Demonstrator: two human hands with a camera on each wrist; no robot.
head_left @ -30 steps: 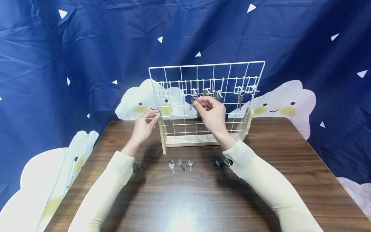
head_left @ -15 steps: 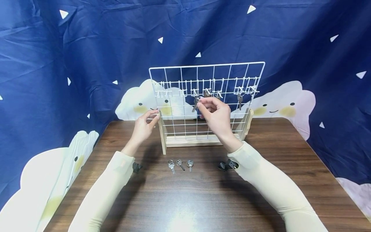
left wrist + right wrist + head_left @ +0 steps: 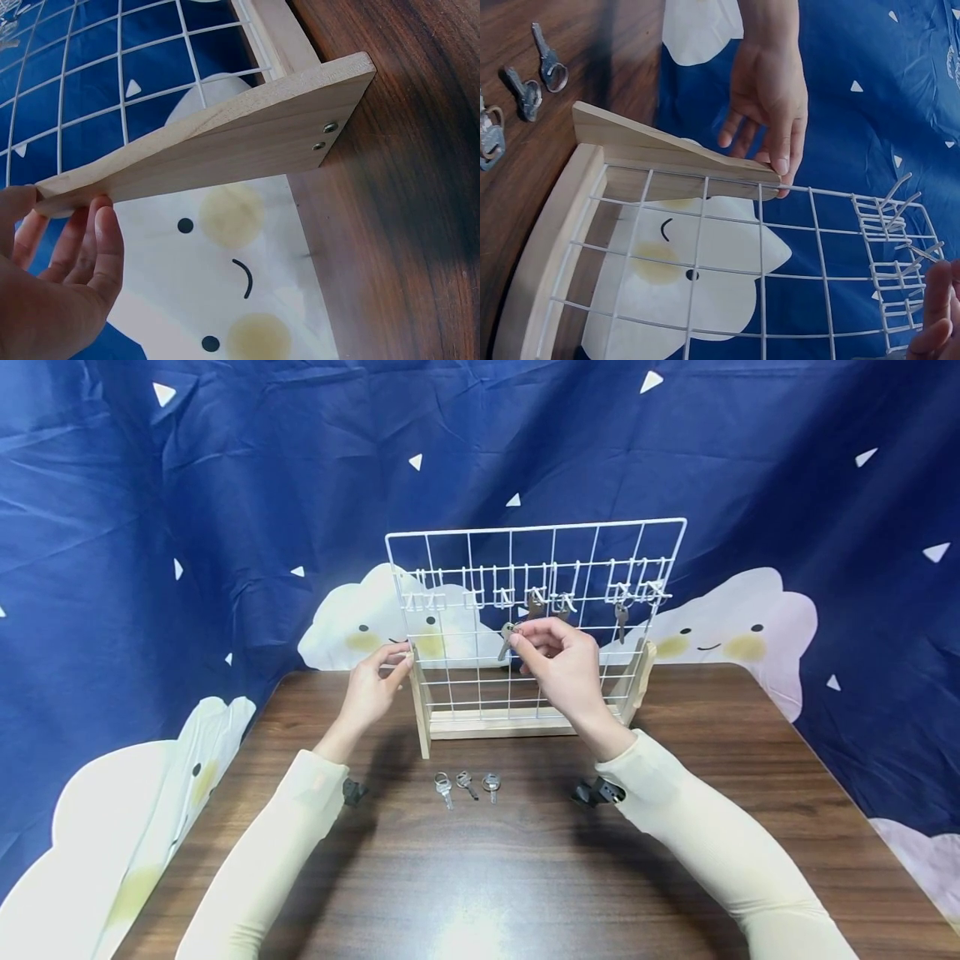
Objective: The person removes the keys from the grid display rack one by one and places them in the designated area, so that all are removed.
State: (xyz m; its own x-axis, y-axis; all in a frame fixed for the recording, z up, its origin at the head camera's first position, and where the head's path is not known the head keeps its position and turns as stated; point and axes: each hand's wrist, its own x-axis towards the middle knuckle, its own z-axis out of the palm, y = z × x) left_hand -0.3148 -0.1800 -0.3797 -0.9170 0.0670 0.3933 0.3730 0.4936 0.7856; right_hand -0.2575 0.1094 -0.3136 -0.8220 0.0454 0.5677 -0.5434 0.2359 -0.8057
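Note:
My right hand [image 3: 561, 664] pinches a key [image 3: 506, 643] near its ring, in front of a white wire grid rack [image 3: 536, 530]. The key hangs tilted, a little below a white hook [image 3: 504, 599] and apart from it. In the right wrist view, only fingertips of the right hand [image 3: 937, 307] show at the right edge. At the rack's left end, my left hand [image 3: 375, 683] grips the upper end of the wooden side support [image 3: 217, 142], thumb on one side and fingers on the other.
Three keys with rings lie on the brown table: a left one [image 3: 444, 792], a middle one [image 3: 467, 785] and a right one [image 3: 491, 787]. More keys hang on hooks, one of them far right [image 3: 621, 618]. A blue curtain [image 3: 225, 485] stands behind.
The right hand has moved down and slightly right with the key, which was up at the hook and is now below it. My left hand stays on the side support.

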